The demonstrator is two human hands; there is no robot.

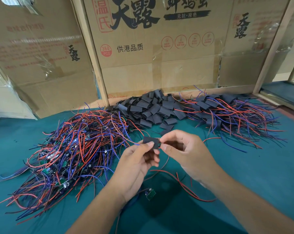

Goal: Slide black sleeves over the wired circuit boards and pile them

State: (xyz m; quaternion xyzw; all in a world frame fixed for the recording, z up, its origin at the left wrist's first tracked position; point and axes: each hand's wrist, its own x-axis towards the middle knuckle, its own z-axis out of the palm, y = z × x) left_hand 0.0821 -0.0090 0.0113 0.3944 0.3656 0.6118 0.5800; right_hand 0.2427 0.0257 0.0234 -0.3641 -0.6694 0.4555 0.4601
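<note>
The left hand (139, 163) held a black sleeve (151, 143) between the thumb and the curled fingers, above the green table (261, 174). The right hand (185, 150) pinched the sleeve's near end with thumb and forefinger closed together. Red and blue wires came out from both ends of the sleeve, but the board inside it was hidden, so how far it was pushed in could not be told.

Under the left wrist lay one small bare circuit board (150, 194), partly covered by the arm; its wires ran under the hand and out of sight.

To the left of the left hand spread a big tangle of unsleeved boards (67, 149). The green boards there were mostly buried under the red and blue wires, and only a few corners showed. Beyond both hands was a heap of empty sleeves (153, 107). To the far side of the right hand lay the pile of finished pieces (227, 112), whose sleeves were half lost among the wires.

Cardboard boxes (159, 48) stood behind as a wall, their upper parts cut off.
</note>
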